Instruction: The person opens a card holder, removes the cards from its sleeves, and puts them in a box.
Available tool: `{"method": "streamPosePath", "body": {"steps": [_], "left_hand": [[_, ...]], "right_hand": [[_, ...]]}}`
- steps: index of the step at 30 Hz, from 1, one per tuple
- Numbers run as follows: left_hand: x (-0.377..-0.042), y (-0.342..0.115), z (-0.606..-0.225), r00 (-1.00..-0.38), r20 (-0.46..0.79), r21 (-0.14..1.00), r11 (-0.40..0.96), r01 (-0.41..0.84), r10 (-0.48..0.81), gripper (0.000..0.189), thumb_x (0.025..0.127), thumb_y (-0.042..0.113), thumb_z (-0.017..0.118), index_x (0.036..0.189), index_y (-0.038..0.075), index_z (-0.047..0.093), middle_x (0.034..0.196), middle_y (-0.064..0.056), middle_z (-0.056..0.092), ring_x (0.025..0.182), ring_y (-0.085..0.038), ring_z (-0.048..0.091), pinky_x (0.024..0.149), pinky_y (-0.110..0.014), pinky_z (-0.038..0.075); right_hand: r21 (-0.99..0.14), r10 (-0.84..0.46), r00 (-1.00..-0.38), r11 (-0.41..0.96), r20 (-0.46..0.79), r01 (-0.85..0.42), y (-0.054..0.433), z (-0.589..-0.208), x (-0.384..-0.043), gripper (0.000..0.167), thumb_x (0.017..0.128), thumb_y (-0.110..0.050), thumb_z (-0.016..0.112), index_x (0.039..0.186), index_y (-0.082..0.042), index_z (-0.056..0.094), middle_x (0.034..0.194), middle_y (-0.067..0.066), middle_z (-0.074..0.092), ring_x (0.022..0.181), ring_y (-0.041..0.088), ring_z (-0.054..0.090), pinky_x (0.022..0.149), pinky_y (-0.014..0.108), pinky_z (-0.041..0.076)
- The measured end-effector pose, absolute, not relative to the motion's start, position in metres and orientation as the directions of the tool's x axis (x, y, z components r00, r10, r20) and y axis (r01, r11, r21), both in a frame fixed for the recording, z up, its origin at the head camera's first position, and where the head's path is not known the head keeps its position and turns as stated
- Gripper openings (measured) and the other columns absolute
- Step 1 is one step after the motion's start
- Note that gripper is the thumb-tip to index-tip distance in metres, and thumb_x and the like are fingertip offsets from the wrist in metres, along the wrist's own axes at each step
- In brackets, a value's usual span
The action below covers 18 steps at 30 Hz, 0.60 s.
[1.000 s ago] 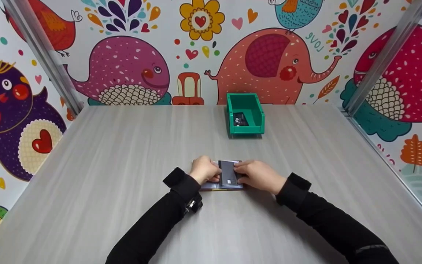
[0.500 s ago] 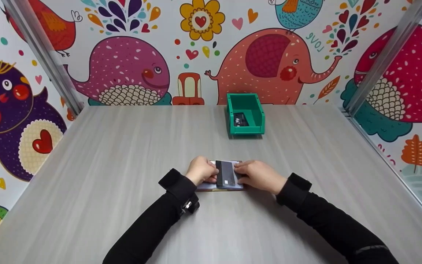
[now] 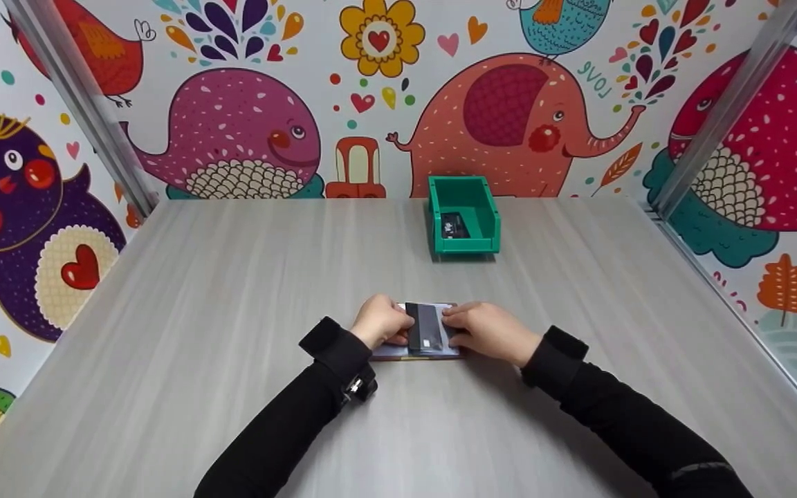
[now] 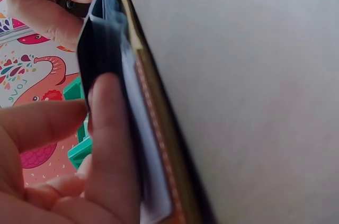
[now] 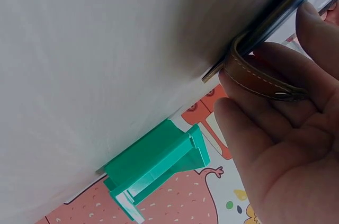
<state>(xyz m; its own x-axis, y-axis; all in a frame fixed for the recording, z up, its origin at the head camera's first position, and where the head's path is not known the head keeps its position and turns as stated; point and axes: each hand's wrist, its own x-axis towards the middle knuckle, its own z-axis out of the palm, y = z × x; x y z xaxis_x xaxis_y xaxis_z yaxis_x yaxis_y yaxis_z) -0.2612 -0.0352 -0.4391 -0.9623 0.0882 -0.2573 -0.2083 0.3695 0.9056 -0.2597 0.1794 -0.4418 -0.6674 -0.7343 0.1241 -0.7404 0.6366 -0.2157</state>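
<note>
Your left hand (image 3: pixel 380 322) shifts a pinched dark rectangular card (image 3: pixel 424 328) leftward, further baring the brown leather wallet (image 5: pixel 257 79) your right hand (image 3: pixel 492 332) holds.

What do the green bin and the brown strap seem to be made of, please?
The green bin looks like hard plastic, smooth and slightly glossy: even colour, moulded edges, pale reflections in the right wrist view. The brown strap appears to be leather, smooth with a soft sheen, pale stitching along its edge; imitation leather is also possible.
</note>
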Motion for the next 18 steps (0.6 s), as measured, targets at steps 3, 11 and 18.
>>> {"method": "streamPosePath", "body": {"steps": [3,11,18], "left_hand": [[-0.2618,-0.0341,-0.4400,-0.966,-0.248,0.899,0.390,-0.200,0.076,0.016,0.077,-0.006,0.065,0.071,0.004,0.054,0.062,-0.004,0.055,0.043,-0.009,0.054,0.046,-0.021,0.052],[-0.2645,-0.0332,-0.4417,-0.968,-0.245,0.886,0.418,-0.201,0.054,0.026,0.079,-0.003,0.072,0.068,0.008,0.050,0.066,-0.003,0.052,0.040,-0.008,0.053,0.045,-0.020,0.050],[-0.2649,-0.0327,-0.4409,-0.967,-0.249,0.885,0.419,-0.205,0.052,0.025,0.079,-0.003,0.073,0.069,0.007,0.052,0.066,-0.003,0.052,0.040,-0.006,0.052,0.045,-0.019,0.049]], "right_hand": [[-0.217,-0.734,-0.668,0.637,0.122,-0.740,0.1791,-0.4416,-0.2598,0.033,0.087,-0.010,0.076,0.116,0.005,0.070,0.117,0.019,0.068,0.108,0.028,0.066,0.089,0.041,0.053],[-0.219,-0.737,-0.664,0.632,0.127,-0.744,0.1795,-0.4423,-0.2602,0.032,0.087,-0.010,0.076,0.115,0.004,0.070,0.118,0.018,0.068,0.109,0.028,0.065,0.090,0.041,0.052],[-0.227,-0.739,-0.661,0.627,0.128,-0.745,0.1803,-0.4424,-0.2604,0.032,0.087,-0.009,0.076,0.116,0.004,0.070,0.119,0.019,0.067,0.109,0.028,0.065,0.090,0.041,0.052]]}}
